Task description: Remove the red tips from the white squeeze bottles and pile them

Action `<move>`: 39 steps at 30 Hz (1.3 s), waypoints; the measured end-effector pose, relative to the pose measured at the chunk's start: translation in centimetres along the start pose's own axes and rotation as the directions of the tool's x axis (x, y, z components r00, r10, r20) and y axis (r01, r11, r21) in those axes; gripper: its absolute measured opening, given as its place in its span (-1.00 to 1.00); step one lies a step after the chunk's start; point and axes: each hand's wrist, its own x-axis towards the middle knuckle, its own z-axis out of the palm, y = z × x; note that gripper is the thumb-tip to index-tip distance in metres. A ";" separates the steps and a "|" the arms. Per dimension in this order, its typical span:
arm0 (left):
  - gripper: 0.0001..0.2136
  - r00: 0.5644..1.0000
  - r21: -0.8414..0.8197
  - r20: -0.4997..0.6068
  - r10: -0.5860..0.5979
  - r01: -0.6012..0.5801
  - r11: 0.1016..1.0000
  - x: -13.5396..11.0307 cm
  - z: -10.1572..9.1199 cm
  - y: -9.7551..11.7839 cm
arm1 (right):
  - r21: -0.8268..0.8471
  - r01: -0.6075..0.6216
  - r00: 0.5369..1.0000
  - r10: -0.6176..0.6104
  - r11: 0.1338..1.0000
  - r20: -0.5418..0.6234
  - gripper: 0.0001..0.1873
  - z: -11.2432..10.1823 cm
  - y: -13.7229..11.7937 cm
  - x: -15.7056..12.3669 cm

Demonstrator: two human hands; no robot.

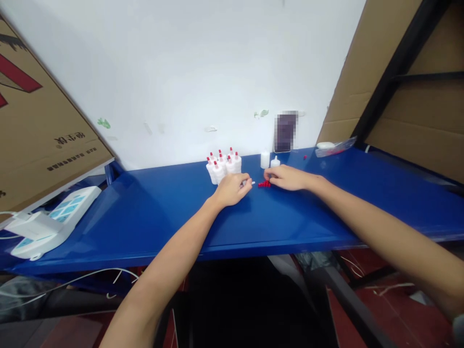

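Observation:
My left hand point(234, 188) is closed around a small white nozzle piece point(253, 183), whose thin tip sticks out to the right. The rest of that piece is hidden by the fingers. Several small red caps point(264, 184) lie in a group just right of it. My right hand point(286, 177) reaches over these caps, its thumb and forefinger curved and apart at their edge. Behind my left hand stand several white bottles point(221, 168) with red-capped nozzles, packed upright together. Beyond my right hand are a white bottle point(265, 160) without a nozzle and a white nozzle top point(275, 163).
The blue table point(155, 217) meets a white wall. A phone point(285, 133) leans there. A single red cap point(305, 157) and a clear plastic bag point(336, 147) lie at the right back. A power strip point(68, 212) with a plugged-in adapter point(34, 225) sits at the left.

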 end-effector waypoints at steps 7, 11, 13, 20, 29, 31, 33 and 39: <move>-0.70 1.000 -0.002 0.006 -0.005 0.005 1.000 0.0 0.0 0.0 | 0.009 0.025 0.999 -0.024 1.000 -0.022 -0.83 0.1 0.1 0.0; -0.69 1.000 -0.003 0.008 -0.005 0.005 1.000 0.0 -0.1 0.0 | -0.019 0.040 0.992 -0.042 0.999 -0.121 -0.82 0.1 0.1 0.0; -0.70 1.000 -0.009 0.013 -0.006 0.006 1.000 0.0 -0.1 0.0 | 0.005 0.066 0.977 -0.063 0.998 -0.203 -0.81 0.0 -0.3 -0.1; -0.65 0.999 -0.069 -0.033 -0.015 0.013 0.998 0.0 -0.1 -0.3 | 0.153 0.208 0.897 -0.126 0.966 -0.424 -0.76 0.8 -3.7 -0.6; -0.61 0.988 -0.193 -0.151 -0.031 0.002 0.981 -0.2 0.1 -0.4 | 0.023 0.425 0.752 -0.338 0.905 -0.566 -0.58 2.3 -5.1 -0.3; -0.63 0.990 -0.206 -0.138 -0.039 0.010 0.978 -0.3 0.1 -0.4 | 0.033 0.400 0.766 -0.315 0.916 -0.560 -0.54 2.2 -5.0 -0.4; -0.64 0.992 -0.214 -0.111 -0.063 0.038 0.976 -0.4 0.2 -0.3 | 0.055 0.377 0.788 -0.289 0.924 -0.543 -0.50 2.1 -5.0 -0.5; -0.55 0.993 -0.230 -0.053 -0.101 0.086 0.969 -0.3 0.4 -0.2 | 0.063 0.232 0.763 -0.142 0.971 -0.631 -0.52 1.5 -3.9 -0.2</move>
